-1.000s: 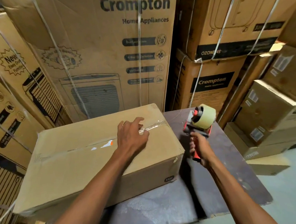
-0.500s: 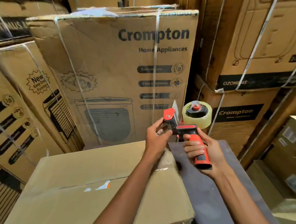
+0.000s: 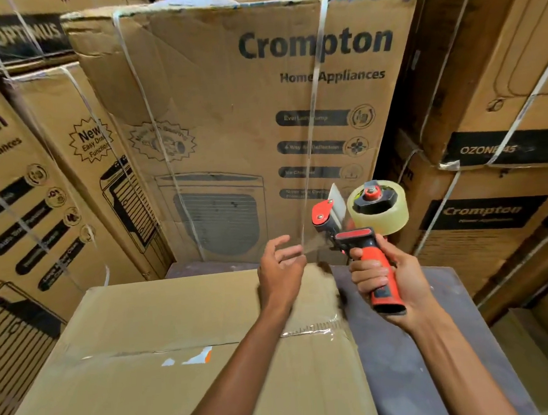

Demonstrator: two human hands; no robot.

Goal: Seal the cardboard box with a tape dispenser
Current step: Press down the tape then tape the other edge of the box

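Head view looks down over a cardboard box (image 3: 166,358) lying on a dark table (image 3: 400,353), its top flaps closed along a middle seam with a short strip of clear tape near the right edge and small white and orange scraps of label beside the seam. Right hand (image 3: 389,280) has its fingers wrapped round the orange handle of a tape dispenser (image 3: 357,231), holding it up in the air above the far right corner of the box, with the roll of clear tape (image 3: 378,207) on the side away from the box. Left hand (image 3: 281,267) is raised just left of the dispenser's head, fingers loosely curled and a little spread; whether they pinch the loose end of the tape I cannot tell, as that spot is blurred. Behind the table stand tall strapped cartons (image 3: 261,121) printed "Crompton Home Appliances"
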